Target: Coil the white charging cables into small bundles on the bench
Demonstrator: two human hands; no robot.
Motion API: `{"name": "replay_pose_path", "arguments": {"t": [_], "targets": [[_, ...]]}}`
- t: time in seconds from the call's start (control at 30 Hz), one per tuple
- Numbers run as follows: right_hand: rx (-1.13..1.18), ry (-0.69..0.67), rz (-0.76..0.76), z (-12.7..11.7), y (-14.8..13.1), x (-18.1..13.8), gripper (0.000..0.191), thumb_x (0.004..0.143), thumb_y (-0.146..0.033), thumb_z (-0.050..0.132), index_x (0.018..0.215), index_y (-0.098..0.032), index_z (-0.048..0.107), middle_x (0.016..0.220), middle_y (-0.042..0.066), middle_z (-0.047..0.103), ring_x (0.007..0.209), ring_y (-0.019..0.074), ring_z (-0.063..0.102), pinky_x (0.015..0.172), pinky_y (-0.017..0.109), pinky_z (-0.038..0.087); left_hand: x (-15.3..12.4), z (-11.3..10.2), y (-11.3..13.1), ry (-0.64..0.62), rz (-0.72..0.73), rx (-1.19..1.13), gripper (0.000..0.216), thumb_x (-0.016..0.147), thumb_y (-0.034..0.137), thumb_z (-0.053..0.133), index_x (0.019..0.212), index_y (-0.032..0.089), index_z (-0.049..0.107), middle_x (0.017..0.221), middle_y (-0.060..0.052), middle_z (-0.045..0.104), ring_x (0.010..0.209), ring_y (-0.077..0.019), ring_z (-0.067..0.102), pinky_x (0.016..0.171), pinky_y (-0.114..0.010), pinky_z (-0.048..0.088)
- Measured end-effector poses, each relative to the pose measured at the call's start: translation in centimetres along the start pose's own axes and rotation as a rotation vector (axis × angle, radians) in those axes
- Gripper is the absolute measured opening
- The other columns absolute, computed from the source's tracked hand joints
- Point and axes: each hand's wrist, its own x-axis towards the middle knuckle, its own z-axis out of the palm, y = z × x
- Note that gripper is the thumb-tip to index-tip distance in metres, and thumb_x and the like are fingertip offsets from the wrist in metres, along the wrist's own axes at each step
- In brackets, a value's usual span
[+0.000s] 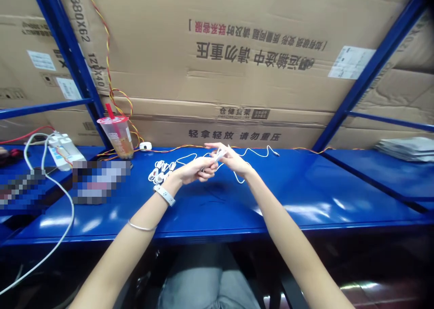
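Observation:
Both hands meet above the middle of the blue metal shelf [305, 196]. My left hand [196, 169] is curled shut around part of a thin white cable [252, 151], whose free end trails right along the shelf's back. My right hand [230, 159] pinches the same cable near its end, with some fingers stretched out. A small pile of coiled white cables [160, 171] lies on the shelf just left of my left wrist.
A plastic cup with a red straw [117, 136] stands at the back left, beside a white power strip [64, 151] and a thick white cord [64, 209]. Cardboard boxes [237, 64] fill the back. Flat grey bags [407, 148] lie at far right.

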Motion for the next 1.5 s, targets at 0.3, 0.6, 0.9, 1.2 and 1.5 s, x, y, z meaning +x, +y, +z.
{"name": "replay_pose_path", "arguments": {"t": [0.3,0.6,0.9,1.2,1.5], "targets": [[-0.629,0.082,0.017,0.6,0.5,0.0,0.023,0.086,-0.021,0.048,0.084,-0.016,0.071,0.068,0.003,0.068,0.062,0.0150,0.058,0.067,0.024,0.038,0.0,-0.9,0.2,0.187,0.116,0.147,0.035,0.084,0.049,0.053,0.074,0.017,0.042,0.062,0.007,0.021,0.046,-0.0037,0.017,0.043,-0.018,0.014],[-0.936,0.006,-0.013,1.4,0.3,-0.3,0.029,0.088,-0.017,0.044,0.095,-0.018,0.072,0.084,0.009,0.072,0.070,0.0202,0.058,0.069,0.028,0.036,1.7,-2.0,-1.6,0.614,0.402,0.753,0.031,0.088,0.040,0.047,0.069,0.017,0.055,0.067,-0.001,0.051,0.061,-0.0124,0.043,0.057,-0.023,0.033],[-0.647,0.010,0.106,1.8,-0.5,-0.3,0.025,0.082,-0.013,0.046,0.073,-0.016,0.070,0.059,0.002,0.063,0.058,0.0147,0.054,0.062,0.025,0.034,1.8,-2.3,-2.2,0.633,0.314,0.765,0.013,0.083,0.033,0.057,0.079,0.021,0.054,0.071,-0.002,0.058,0.064,-0.0172,0.049,0.058,-0.024,0.030],[-0.564,-0.094,0.239,1.7,-1.1,-0.6,0.027,0.074,-0.010,0.048,0.050,-0.016,0.059,0.038,-0.001,0.051,0.043,0.0122,0.048,0.057,0.026,0.036,2.1,-3.0,-3.5,0.610,0.284,0.913,0.008,0.077,0.020,0.062,0.075,0.021,0.055,0.064,-0.001,0.049,0.059,-0.0180,0.045,0.055,-0.025,0.026],[-0.183,-0.051,0.436,1.7,-0.3,-0.7,0.018,0.067,-0.015,0.048,0.052,-0.017,0.058,0.036,-0.004,0.049,0.035,0.0110,0.045,0.049,0.026,0.041,2.1,-1.3,-3.2,0.681,0.298,1.212,0.012,0.080,0.014,0.057,0.074,0.020,0.048,0.066,-0.001,0.043,0.060,-0.0176,0.046,0.057,-0.025,0.025]]}}
